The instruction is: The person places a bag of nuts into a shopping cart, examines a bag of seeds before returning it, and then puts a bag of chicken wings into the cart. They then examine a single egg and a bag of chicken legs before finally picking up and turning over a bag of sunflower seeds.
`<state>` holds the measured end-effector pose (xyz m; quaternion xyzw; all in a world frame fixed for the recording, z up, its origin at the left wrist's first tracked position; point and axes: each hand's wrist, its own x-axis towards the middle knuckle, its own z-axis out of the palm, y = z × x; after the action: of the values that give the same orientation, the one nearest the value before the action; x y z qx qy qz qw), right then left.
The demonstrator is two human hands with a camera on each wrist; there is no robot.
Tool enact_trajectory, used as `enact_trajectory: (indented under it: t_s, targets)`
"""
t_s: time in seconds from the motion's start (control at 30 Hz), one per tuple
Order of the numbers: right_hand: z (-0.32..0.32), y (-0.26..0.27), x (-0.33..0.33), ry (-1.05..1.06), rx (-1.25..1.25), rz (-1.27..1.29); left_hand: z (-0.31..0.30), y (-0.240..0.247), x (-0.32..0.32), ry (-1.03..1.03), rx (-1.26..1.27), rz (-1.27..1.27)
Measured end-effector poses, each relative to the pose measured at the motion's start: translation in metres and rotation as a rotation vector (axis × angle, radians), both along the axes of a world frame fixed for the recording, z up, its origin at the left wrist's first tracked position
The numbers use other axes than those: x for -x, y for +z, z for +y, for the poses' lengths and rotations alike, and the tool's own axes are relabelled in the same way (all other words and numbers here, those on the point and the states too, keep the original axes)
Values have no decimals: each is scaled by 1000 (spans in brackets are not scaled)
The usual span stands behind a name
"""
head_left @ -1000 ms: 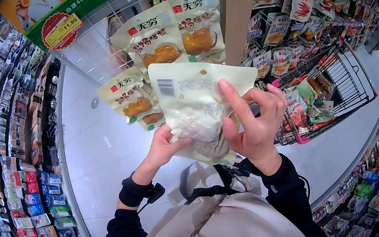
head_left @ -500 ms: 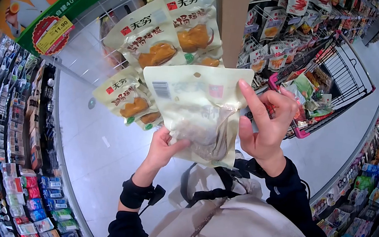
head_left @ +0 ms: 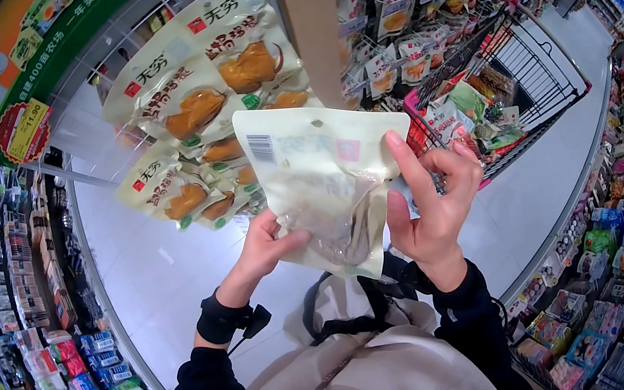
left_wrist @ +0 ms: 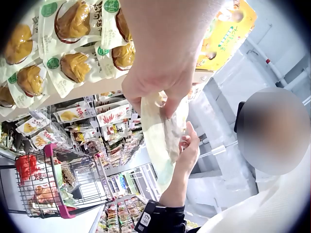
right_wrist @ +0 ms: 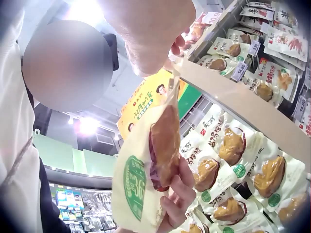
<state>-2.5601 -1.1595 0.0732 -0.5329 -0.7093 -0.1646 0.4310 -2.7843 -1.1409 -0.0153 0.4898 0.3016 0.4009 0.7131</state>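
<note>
A cream plastic pouch of chicken leg (head_left: 306,150) is held up before my chest, its back with a barcode facing me. My left hand (head_left: 262,246) grips its lower left part, thumb on the near side. In the right wrist view, the clear window of the pouch (right_wrist: 138,145) shows brown meat, and left-hand fingers curl round its lower edge. My right hand (head_left: 437,210) is at the right edge, its extended index fingertip at the upper right corner and its thumb beside the edge lower down. Matching hanging pouches (head_left: 196,109) are just beyond.
A wire rack with a green sign and price tag (head_left: 24,132) stands at left. Past a beige post (head_left: 298,15) is a shopping cart (head_left: 544,72) holding packaged goods. Stocked shelves (head_left: 613,232) line the right side, with more goods at far left.
My right index finger has moved from the pouch's back to its upper right edge, then stayed there. The head view has turned, shifting the rack and cart leftward. The left hand keeps its grip.
</note>
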Motion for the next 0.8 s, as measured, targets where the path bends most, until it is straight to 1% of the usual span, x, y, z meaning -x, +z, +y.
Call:
enact_trajectory:
  t_s: [0.17, 0.2, 0.33, 0.57, 0.7, 0.8]
  targets:
    - [-12, 9, -15, 23, -58, -56, 0, 5, -26, -32, -9, -3]
    - [-14, 9, -19, 23, -30, -29, -2, 6, -31, -36, -11, -6]
    - [-23, 14, -45, 3, -52, -22, -12, 15, -57, -60, -66, -9]
    - [-60, 27, -110, 18, -93, -18, -48, 26, -118, -47, -57, 14]
    - [-94, 32, -163, -32, -134, -29, -75, 25, -166, -30, -47, -23]
    - [-120, 27, -204, -41, -110, -19, -95, 23, -204, -49, -61, -33]
